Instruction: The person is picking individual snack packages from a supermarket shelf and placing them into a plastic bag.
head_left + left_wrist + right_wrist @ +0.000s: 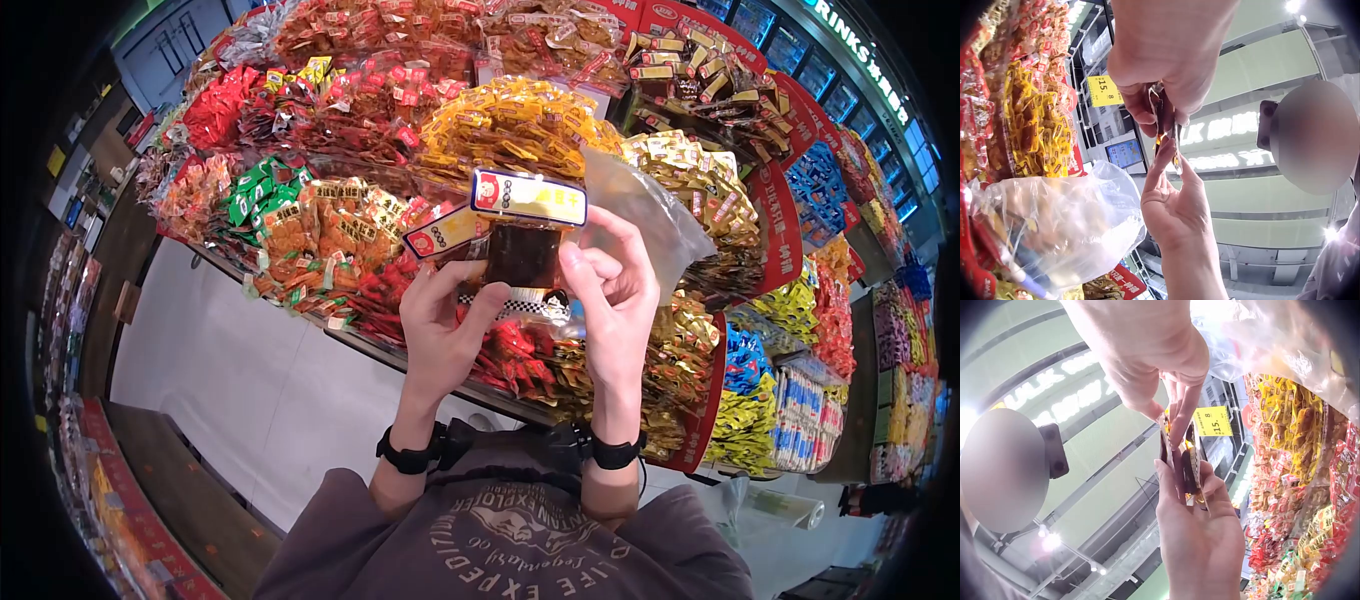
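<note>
Both hands hold up a small snack packet [524, 258] over the display, its clear front showing a dark brown filling under a white, blue and yellow label. A second packet [438, 236] with a similar label slants out behind it on the left. My left hand [447, 325] grips the packets by their left side, thumb across the front. On the right edge, my right hand [618, 295] pinches the front packet between thumb and fingers. In the left wrist view the packets [1163, 119] appear edge-on between the two hands. The right wrist view also shows them [1190, 469] edge-on.
Heaps of wrapped snacks, including yellow packets [520, 125] and green ones [265, 190], cover the sloping display. A clear plastic bag [650, 215] lies just beyond the right hand. Red signboards [780, 225] edge the display. A yellow price sign [1104, 91] hangs behind.
</note>
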Tool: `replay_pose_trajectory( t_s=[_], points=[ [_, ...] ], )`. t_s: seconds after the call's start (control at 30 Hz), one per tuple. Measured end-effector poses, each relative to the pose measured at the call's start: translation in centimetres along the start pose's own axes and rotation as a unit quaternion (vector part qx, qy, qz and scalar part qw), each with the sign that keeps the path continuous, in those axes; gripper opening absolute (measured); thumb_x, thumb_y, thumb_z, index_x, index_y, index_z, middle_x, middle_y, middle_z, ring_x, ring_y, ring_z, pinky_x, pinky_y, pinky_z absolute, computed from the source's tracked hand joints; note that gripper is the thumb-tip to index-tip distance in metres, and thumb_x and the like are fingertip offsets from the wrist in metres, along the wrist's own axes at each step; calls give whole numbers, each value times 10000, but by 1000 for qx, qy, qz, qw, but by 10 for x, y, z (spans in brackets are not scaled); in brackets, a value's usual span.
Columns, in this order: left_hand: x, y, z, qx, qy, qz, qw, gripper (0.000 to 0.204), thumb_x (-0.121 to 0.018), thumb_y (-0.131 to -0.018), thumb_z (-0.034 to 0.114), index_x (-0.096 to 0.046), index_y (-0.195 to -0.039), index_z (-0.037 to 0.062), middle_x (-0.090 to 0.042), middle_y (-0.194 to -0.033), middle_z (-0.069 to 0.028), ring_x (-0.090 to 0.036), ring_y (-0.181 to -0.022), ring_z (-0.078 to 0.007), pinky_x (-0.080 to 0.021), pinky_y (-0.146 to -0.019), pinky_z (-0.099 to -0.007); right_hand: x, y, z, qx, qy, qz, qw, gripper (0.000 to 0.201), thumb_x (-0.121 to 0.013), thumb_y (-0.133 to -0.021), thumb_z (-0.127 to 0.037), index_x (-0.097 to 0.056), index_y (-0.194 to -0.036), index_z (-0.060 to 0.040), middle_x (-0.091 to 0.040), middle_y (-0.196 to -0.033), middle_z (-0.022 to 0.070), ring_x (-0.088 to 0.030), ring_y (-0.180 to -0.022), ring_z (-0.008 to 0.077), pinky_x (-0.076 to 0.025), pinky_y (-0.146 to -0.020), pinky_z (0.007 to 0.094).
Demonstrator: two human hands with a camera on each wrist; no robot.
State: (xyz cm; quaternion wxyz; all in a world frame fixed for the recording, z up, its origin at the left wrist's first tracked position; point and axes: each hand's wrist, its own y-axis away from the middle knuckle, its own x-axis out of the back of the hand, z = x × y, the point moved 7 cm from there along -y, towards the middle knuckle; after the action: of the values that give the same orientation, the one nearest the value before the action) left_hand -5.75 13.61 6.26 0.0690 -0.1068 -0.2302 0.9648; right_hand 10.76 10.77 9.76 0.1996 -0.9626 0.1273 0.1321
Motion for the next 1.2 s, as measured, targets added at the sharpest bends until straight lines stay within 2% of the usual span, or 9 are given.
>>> replay_pose_trajectory(
  t_s=[0.1, 0.33, 0.57, 0.63, 0.83, 1.0, 1.07, 1.13, 1.2],
  points=[
    [0, -2, 6, -7, 11, 1, 1000, 217, -702, -834, 18, -643, -1024, -69, -583, -1001, -83, -572, -922, -138, -459, -791, -259, -1, -1, 2, -19, -14, 7, 1000, 401, -634, -906, -56, -453, -1257, 15, -664, -738, 44, -581, -632, 36, -439, -572, 164],
    [-2, -4, 20, -65, -11, -6, 998, 161, -706, -830, 21, -668, -964, -60, -607, -947, -77, -575, -862, -124, -459, -751, -253, -3, -1, 1, -26, -16, 8, 1000, 411, -637, -905, -62, -452, -1263, 17, -643, -716, 34, -557, -604, 37, -440, -567, 174],
    [1, -2, 15, -50, -44, -8, 998, 224, -753, -773, 33, -673, -968, -41, -627, -935, -91, -595, -882, -139, -478, -764, -269, -4, -3, 8, -21, 7, -10, 1000, 489, -645, -895, -48, -423, -1326, 16, -683, -822, 62, -622, -740, 59, -483, -660, 185],
    [1, -3, 22, -102, -55, -36, 993, 261, -774, -745, 44, -670, -971, -35, -631, -957, -101, -603, -897, -153, -485, -785, -275, -4, -4, 12, -34, -14, -21, 999, 498, -647, -892, -44, -420, -1332, 15, -691, -852, 71, -630, -770, 63, -488, -677, 186],
    [2, -1, 17, -60, -48, -17, 997, 254, -767, -758, 53, -662, -968, -44, -617, -975, -105, -598, -907, -149, -485, -788, -273, -7, -3, 14, -40, -54, -15, 998, 510, -659, -876, -21, -418, -1325, 11, -689, -875, 72, -622, -761, 57, -483, -668, 180],
    [-4, -2, 1, -34, -40, -32, 998, 212, -729, -798, 33, -651, -971, -59, -583, -973, -87, -586, -886, -128, -480, -751, -253, -3, 5, -3, 21, 45, 12, 999, 595, -727, -798, 20, -417, -1306, 8, -661, -798, 41, -612, -726, 51, -478, -622, 177],
    [-9, -1, -3, -28, -44, -45, 998, 198, -715, -813, 28, -647, -974, -64, -572, -974, -80, -582, -879, -123, -477, -738, -247, 5, 5, -5, 28, 55, 37, 997, 569, -778, -756, -28, -489, -1245, 3, -652, -783, 15, -563, -667, 21, -439, -572, 167],
    [-12, 0, -12, 17, 0, -31, 999, 191, -701, -831, 34, -641, -981, -66, -570, -978, -75, -575, -869, -122, -471, -726, -245, 13, 3, -6, 67, 211, 12, 975, 461, -812, -720, -70, -590, -1119, -7, -632, -732, -25, -485, -612, -4, -378, -532, 160],
    [-12, 2, -21, 27, -22, -26, 999, 163, -659, -867, 42, -638, -985, -69, -566, -969, -71, -562, -870, -118, -458, -744, -246, 21, 2, -7, 57, 221, -2, 974, 308, -809, -716, -80, -634, -959, -9, -599, -659, -52, -431, -591, -26, -327, -516, 151]
  ],
)
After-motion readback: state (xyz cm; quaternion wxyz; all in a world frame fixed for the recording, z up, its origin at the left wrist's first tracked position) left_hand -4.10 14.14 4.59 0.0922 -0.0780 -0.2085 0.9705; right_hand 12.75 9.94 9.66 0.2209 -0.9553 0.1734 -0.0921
